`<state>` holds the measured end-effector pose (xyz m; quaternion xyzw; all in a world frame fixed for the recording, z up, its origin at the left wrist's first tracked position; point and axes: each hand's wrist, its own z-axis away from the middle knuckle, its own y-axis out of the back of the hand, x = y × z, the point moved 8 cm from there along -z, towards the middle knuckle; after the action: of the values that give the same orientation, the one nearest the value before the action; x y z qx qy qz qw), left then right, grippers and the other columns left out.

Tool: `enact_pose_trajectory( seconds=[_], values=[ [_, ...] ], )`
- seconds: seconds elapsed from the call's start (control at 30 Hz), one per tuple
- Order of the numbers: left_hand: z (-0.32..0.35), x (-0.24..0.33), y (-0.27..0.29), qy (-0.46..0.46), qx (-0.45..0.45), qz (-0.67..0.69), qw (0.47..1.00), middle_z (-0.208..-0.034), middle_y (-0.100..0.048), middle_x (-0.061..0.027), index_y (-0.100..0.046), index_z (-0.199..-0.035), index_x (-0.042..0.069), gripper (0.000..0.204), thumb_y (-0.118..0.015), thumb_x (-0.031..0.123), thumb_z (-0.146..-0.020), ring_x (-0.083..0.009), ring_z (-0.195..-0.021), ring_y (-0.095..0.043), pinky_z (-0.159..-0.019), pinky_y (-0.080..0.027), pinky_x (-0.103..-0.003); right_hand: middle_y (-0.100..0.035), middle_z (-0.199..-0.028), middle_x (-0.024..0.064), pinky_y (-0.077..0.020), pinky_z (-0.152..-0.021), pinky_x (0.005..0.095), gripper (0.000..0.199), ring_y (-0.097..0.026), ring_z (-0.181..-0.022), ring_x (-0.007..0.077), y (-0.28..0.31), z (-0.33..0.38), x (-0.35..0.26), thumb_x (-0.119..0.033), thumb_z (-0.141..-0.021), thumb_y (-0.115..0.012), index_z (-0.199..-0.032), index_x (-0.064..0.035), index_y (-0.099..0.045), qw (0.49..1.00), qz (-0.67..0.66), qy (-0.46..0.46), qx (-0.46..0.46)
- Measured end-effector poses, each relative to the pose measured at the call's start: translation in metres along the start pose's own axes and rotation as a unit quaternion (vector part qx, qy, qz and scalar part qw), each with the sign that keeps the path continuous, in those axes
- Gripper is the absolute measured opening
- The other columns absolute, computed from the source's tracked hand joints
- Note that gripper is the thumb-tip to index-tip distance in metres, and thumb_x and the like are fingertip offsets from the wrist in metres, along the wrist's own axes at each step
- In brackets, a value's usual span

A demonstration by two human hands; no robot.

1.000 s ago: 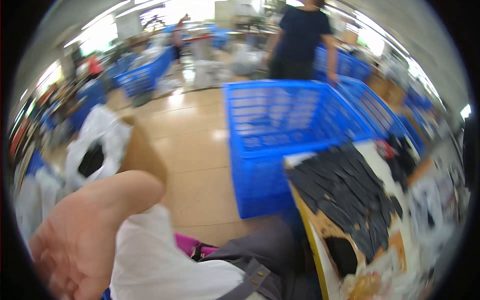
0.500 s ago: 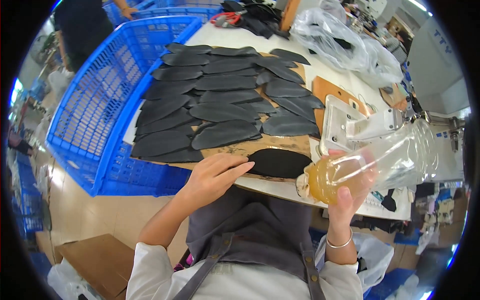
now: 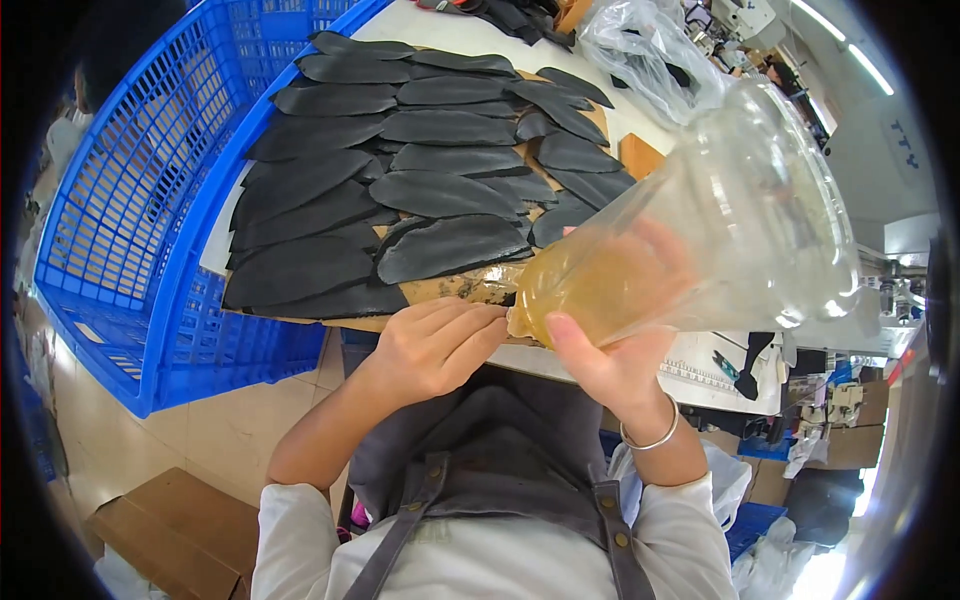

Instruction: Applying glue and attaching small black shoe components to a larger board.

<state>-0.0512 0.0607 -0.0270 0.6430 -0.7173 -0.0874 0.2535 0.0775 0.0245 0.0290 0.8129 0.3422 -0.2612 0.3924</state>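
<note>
My right hand (image 3: 615, 360) grips a clear plastic bottle (image 3: 745, 225) with yellowish liquid in its neck end. The bottle lies tilted, its narrow mouth pointing left and its wide base up to the right. My left hand (image 3: 435, 345) is closed, thumb and fingers pinched together right by the bottle's mouth. What sits between those fingertips is hidden. Beyond my hands, black leaf-shaped pieces (image 3: 450, 247) lie in overlapping rows on a brown cardboard sheet (image 3: 468, 287). The bottle and my hands hide the sheet's near right part.
A large blue plastic crate (image 3: 165, 290) stands left of the white table (image 3: 430, 28). A clear plastic bag (image 3: 645, 60) lies at the back. Near the front right are a ruler (image 3: 700, 375) and a small black piece (image 3: 748, 384). A cardboard box (image 3: 180, 530) sits on the floor.
The bottle has moved left and its base has risen, bringing its mouth to my left fingertips. The black oval piece beside my left hand is now out of sight. The view has shifted slightly.
</note>
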Motion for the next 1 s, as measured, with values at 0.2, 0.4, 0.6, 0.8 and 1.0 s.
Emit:
enact_pose_trajectory(
  seconds=[0.2,0.4,0.6,0.8,1.0],
  values=[
    [0.000,0.000,-0.003,-0.012,-0.023,-0.011,1.000,-0.084,-0.062,-0.0093,-0.060,-0.088,0.000,0.025,-0.063,0.004,-0.063,-0.0195,-0.072,-0.063,-0.061,-0.052,-0.028,-0.047,-0.116,0.0174,-0.0439,-0.086,0.0329,0.078,-0.052,-0.103,0.0227,-0.003,-0.002,-0.002,-0.010,-0.068,-0.072,-0.128,0.0012,-0.024,0.995,0.095,0.008,-0.026],
    [-0.002,0.001,-0.007,-0.015,-0.032,-0.008,0.999,-0.085,-0.063,-0.0090,-0.061,-0.088,0.000,0.026,-0.061,0.004,-0.062,-0.0200,-0.072,-0.063,-0.061,-0.051,-0.029,-0.048,-0.113,0.0144,-0.0430,-0.087,0.0312,0.077,-0.050,-0.103,0.0198,0.005,0.003,-0.005,-0.008,-0.066,-0.073,-0.127,0.0041,-0.028,0.995,0.089,0.045,0.017],
    [0.000,0.001,-0.013,-0.010,-0.033,-0.005,0.999,-0.085,-0.064,-0.0083,-0.062,-0.089,0.001,0.027,-0.060,0.005,-0.062,-0.0202,-0.070,-0.063,-0.060,-0.051,-0.028,-0.050,-0.112,0.0147,-0.0419,-0.089,0.0324,0.076,-0.051,-0.103,0.0201,0.062,0.025,0.015,-0.007,-0.069,-0.072,-0.129,0.0039,-0.027,0.981,0.191,-0.004,0.041],
    [-0.002,-0.002,-0.006,-0.002,-0.025,-0.017,1.000,-0.083,-0.064,-0.0079,-0.062,-0.089,0.002,0.027,-0.062,0.004,-0.063,-0.0198,-0.067,-0.062,-0.056,-0.050,-0.027,-0.046,-0.119,0.0180,-0.0483,-0.079,0.0359,0.064,-0.056,-0.098,0.0244,0.136,0.066,0.014,-0.020,-0.071,-0.073,-0.120,0.0037,-0.040,0.927,0.298,-0.073,0.217],
    [-0.009,0.002,-0.004,0.009,-0.029,-0.010,0.999,-0.082,-0.065,-0.0079,-0.061,-0.086,0.002,0.023,-0.066,0.004,-0.063,-0.0206,-0.064,-0.062,-0.054,-0.050,-0.028,-0.045,-0.118,0.0197,-0.0464,-0.082,0.0343,0.081,-0.054,-0.097,0.0266,0.044,0.028,0.001,-0.024,-0.070,-0.075,-0.129,0.0023,-0.025,0.993,-0.030,-0.002,0.116]
  ],
)
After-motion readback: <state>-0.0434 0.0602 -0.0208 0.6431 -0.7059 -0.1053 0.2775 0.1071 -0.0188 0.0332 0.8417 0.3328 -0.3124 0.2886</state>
